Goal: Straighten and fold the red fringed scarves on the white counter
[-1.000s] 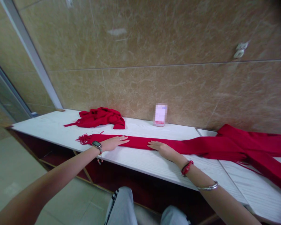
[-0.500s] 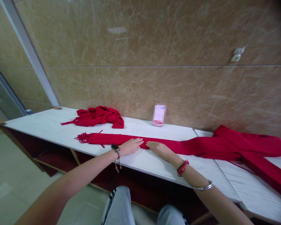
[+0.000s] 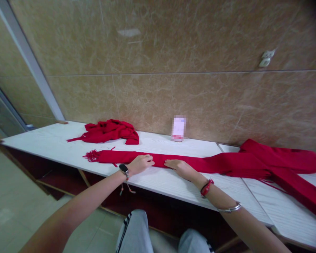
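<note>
A long red scarf [image 3: 213, 163] lies in a narrow folded strip along the white top. Its fringed end points left, and its wider loose part bends over itself at the right. On the strip's left part, my left hand [image 3: 140, 164] has its fingers curled down on the cloth, closed on it. My right hand [image 3: 183, 168] rests on the strip a little to the right, fingers stretched out and nearly flat. Behind the fringed end sits a second red cloth [image 3: 112, 131], crumpled and fringed too.
The white cabinet top [image 3: 158, 177] runs along a tiled wall [image 3: 189, 95]; open shelves [image 3: 63, 179] lie below its front edge. A blurred-out upright card or phone [image 3: 178, 129] leans at the wall. A seam crosses the top at the right. A small white fixture [image 3: 267, 58] is on the wall.
My left hand has slid slightly left along the scarf, and its fingers have gone from stretched out to curled. My right hand stays almost in place.
</note>
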{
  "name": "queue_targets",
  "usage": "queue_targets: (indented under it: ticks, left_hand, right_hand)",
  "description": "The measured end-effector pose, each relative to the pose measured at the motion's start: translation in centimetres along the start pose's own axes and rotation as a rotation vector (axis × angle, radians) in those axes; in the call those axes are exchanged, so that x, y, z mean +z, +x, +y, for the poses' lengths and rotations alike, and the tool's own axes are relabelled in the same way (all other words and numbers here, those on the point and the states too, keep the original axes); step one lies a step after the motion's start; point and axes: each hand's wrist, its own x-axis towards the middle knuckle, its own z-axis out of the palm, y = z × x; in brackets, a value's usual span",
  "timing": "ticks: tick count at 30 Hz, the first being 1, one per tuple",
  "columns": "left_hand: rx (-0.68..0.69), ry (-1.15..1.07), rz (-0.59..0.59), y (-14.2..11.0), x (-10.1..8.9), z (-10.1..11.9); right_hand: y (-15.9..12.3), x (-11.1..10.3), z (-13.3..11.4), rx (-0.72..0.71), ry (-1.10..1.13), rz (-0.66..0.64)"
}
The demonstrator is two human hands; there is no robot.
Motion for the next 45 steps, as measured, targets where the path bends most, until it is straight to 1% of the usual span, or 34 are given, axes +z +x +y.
queue_targets:
  ticks: [2,5,7,10,12,14,16,18,19,20,21,23,26,28,31,32,34,36,37,39,41,43,45]
  left_hand:
    - [0.011,-0.066,-0.003,0.0,0.0,-0.2]
    - [-0.001,-0.251,-0.012,-0.5,0.1,-0.7]
    - [-0.004,-0.344,-0.049,-1.1,0.0,-1.2]
    - [-0.006,-0.421,-0.164,-1.7,-0.5,-1.9]
    - [-0.029,-0.462,-0.204,-1.5,-0.9,-2.1]
    - [-0.087,-0.476,-0.159,-0.5,-1.1,-1.8]
    - [-0.158,-0.443,-0.053,0.8,-0.8,-1.0]
    - [-0.2,-0.376,0.045,2.2,-0.2,0.2]
    - [-0.212,-0.344,0.064,2.7,0.1,0.8]
    - [-0.225,-0.318,0.058,3.1,0.5,1.3]
    - [-0.237,-0.299,0.027,3.4,0.9,1.7]
    - [-0.249,-0.283,-0.082,3.5,1.3,2.2]
    - [-0.249,-0.295,-0.226,3.2,1.2,1.9]
    - [-0.251,-0.303,-0.273,2.9,0.8,1.6]
    - [-0.26,-0.295,-0.275,2.9,0.4,1.7]
    - [-0.258,-0.283,-0.254,3.0,0.3,2.0]
    - [-0.233,-0.255,-0.185,3.3,0.4,2.6]
    - [-0.17,-0.244,-0.131,3.5,0.6,3.1]
    - [-0.129,-0.252,-0.128,3.5,0.6,3.3]
    - [-0.051,-0.282,-0.169,3.4,0.6,3.3]
    - [-0.009,-0.307,-0.217,3.1,0.4,3.0]
    - [-0.001,-0.321,-0.244,2.8,0.1,2.6]
    - [-0.01,-0.341,-0.255,2.7,-0.1,2.4]
  right_hand:
    - [-0.1,-0.1,0.0,-0.006,0.034,-0.015]
    - [-0.4,-0.6,0.0,-0.007,0.079,-0.029]
    - [-0.6,-1.0,0.0,0.01,0.09,-0.053]
    - [-0.8,-1.2,0.2,0.107,0.065,-0.068]
    - [-0.9,-1.0,0.4,0.182,0.009,-0.077]
    - [-1.0,-0.6,0.6,0.214,-0.061,-0.109]
    - [-1.0,-0.4,0.6,0.21,-0.112,-0.15]
    - [-1.0,-0.5,0.4,0.208,-0.14,-0.178]
    - [-1.0,-0.5,0.3,0.211,-0.15,-0.187]
    - [-1.0,-0.6,0.2,0.215,-0.157,-0.193]
    - [-0.9,-0.8,0.0,0.218,-0.163,-0.197]
    - [-0.9,-0.9,-0.2,0.224,-0.168,-0.208]
    - [-0.8,-1.1,-0.2,0.232,-0.16,-0.227]
    - [-0.8,-1.1,0.0,0.262,-0.159,-0.21]
    - [-1.0,-1.0,0.7,0.35,-0.21,-0.13]
    - [-1.2,-0.9,0.9,0.373,-0.238,-0.113]
    - [-1.4,-0.7,1.2,0.386,-0.29,-0.12]
    - [-1.5,-0.5,1.4,0.371,-0.325,-0.151]
    - [-1.6,-0.4,1.4,0.366,-0.335,-0.162]
    - [-1.6,-0.4,1.4,0.37,-0.337,-0.169]
    - [-1.6,-0.6,1.4,0.379,-0.329,-0.172]
    - [-1.6,-0.9,1.5,0.414,-0.331,-0.162]
    - [-1.8,-1.2,1.6,0.492,-0.352,-0.136]
